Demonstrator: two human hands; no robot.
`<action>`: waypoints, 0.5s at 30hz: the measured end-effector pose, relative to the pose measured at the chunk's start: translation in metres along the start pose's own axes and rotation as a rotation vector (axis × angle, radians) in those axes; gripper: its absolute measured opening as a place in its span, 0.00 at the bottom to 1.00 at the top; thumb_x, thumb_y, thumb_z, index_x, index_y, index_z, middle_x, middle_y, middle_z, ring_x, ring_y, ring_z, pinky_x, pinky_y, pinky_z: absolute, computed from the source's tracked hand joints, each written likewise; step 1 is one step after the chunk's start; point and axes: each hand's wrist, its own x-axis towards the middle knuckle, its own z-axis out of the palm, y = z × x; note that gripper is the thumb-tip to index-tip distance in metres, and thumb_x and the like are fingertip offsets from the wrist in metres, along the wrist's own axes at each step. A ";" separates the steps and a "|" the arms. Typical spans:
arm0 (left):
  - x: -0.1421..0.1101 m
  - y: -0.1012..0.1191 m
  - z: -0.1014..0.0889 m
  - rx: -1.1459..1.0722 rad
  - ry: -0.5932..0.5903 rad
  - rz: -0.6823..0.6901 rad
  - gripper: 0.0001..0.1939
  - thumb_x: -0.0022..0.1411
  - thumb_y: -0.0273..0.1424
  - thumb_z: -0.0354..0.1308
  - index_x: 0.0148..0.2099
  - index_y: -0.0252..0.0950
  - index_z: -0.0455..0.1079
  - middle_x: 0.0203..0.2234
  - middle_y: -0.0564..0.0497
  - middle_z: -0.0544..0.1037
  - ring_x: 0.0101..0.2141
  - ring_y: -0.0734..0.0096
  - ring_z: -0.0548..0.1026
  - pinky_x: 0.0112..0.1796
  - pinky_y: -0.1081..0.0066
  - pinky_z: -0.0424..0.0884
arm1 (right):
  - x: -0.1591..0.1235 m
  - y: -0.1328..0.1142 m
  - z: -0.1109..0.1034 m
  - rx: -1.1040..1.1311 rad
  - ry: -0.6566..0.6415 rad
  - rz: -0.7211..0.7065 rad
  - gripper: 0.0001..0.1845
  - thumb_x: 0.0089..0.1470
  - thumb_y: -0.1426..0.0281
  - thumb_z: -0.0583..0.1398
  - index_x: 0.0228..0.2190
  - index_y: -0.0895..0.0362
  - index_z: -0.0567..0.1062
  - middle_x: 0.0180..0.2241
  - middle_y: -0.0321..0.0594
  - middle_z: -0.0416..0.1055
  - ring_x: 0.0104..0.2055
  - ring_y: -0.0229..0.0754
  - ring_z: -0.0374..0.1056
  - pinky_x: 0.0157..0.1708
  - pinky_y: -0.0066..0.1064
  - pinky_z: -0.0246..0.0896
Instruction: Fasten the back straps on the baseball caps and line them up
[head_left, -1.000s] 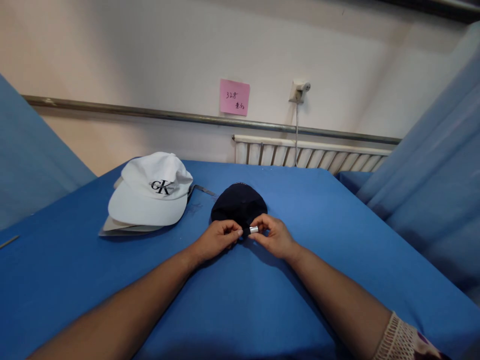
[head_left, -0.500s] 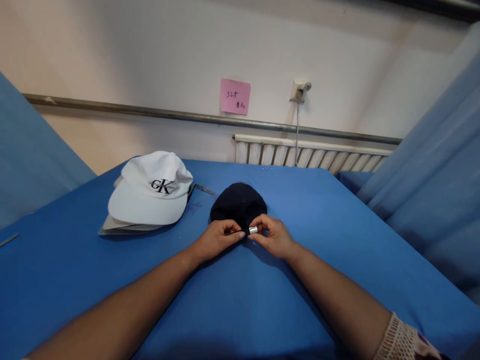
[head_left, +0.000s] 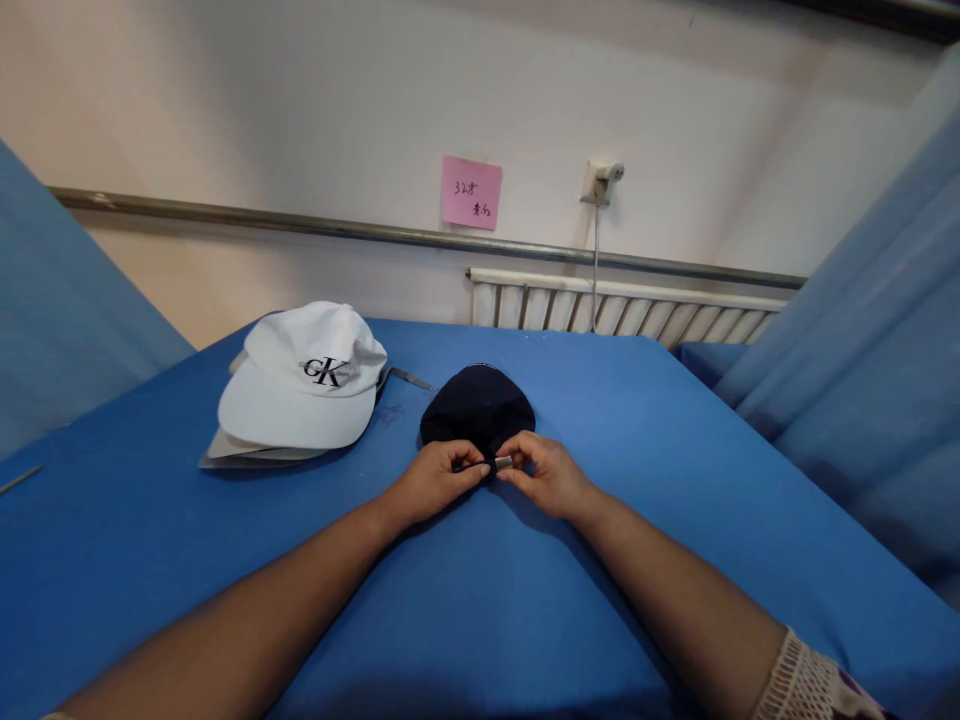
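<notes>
A dark cap [head_left: 478, 405] lies on the blue cloth in front of me, its strap end turned toward me. My left hand [head_left: 442, 478] pinches the dark strap at the cap's near edge between thumb and fingers. Close beside it, my right hand [head_left: 546, 474] is closed on the small silver metal buckle [head_left: 503, 463] of that strap. The fingertips of both hands almost meet there. How the strap runs through the buckle is too small to make out.
A white cap [head_left: 300, 385] with black letters rests on other caps at the left, a grey strap [head_left: 409, 378] sticking out. Blue cloth [head_left: 480, 610] covers the table. Behind are a radiator [head_left: 637, 310], a metal rail [head_left: 360, 226] and a pink note [head_left: 471, 192]; blue curtains [head_left: 862, 380] hang at both sides.
The silver buckle has tilted slightly and looks duller between my fingers. My right fingertips have shifted a little; both hands keep their hold, and the caps have stayed put.
</notes>
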 end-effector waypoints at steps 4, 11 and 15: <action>0.000 0.000 0.001 0.012 -0.009 0.001 0.14 0.57 0.41 0.58 0.33 0.35 0.75 0.22 0.54 0.71 0.25 0.73 0.65 0.26 0.74 0.58 | 0.000 -0.001 0.000 -0.006 -0.005 -0.013 0.06 0.51 0.74 0.64 0.33 0.54 0.74 0.30 0.33 0.70 0.31 0.35 0.66 0.32 0.27 0.62; 0.000 0.001 0.003 0.018 0.009 0.008 0.14 0.58 0.41 0.57 0.31 0.34 0.74 0.21 0.55 0.69 0.24 0.74 0.63 0.26 0.74 0.58 | 0.000 -0.001 0.002 -0.017 -0.008 -0.016 0.05 0.51 0.74 0.63 0.32 0.54 0.73 0.30 0.34 0.70 0.31 0.36 0.66 0.33 0.28 0.63; -0.002 0.003 0.004 0.020 -0.007 0.021 0.14 0.58 0.41 0.57 0.31 0.34 0.74 0.22 0.54 0.71 0.25 0.74 0.65 0.27 0.74 0.59 | 0.000 0.000 0.003 -0.005 -0.018 -0.004 0.06 0.51 0.75 0.64 0.32 0.54 0.73 0.30 0.34 0.70 0.32 0.36 0.66 0.33 0.28 0.63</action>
